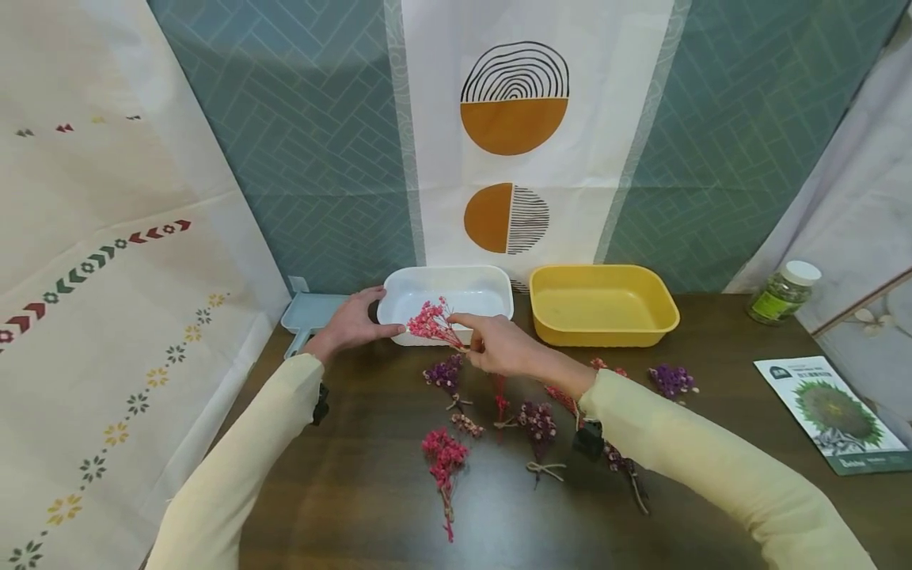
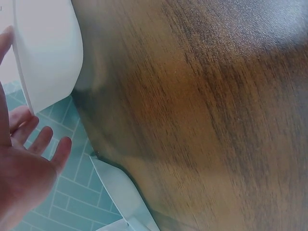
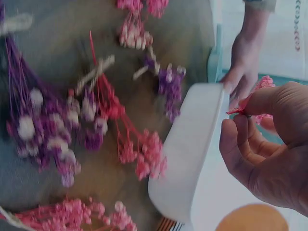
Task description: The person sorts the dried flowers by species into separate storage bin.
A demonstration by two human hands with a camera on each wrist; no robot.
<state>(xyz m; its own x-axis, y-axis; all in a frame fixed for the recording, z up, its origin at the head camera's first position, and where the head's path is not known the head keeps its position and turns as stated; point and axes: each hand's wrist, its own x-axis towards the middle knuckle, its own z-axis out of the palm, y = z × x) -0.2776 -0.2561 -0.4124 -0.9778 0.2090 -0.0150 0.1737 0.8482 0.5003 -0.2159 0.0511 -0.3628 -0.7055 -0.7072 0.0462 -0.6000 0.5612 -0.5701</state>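
R sleeve (image 1: 698,455) over bunches (image 1: 618,457); ylw tub (image 1: 606,337) nr.

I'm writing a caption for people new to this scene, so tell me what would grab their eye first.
Probably the bright pink sprig, pinched in the right hand at the white tub, whose left end the left hand touches. Next, likely the yellow tub, just to the white one's right. Then the pink bunch and purple bunch, lying among others on the dark table in front.
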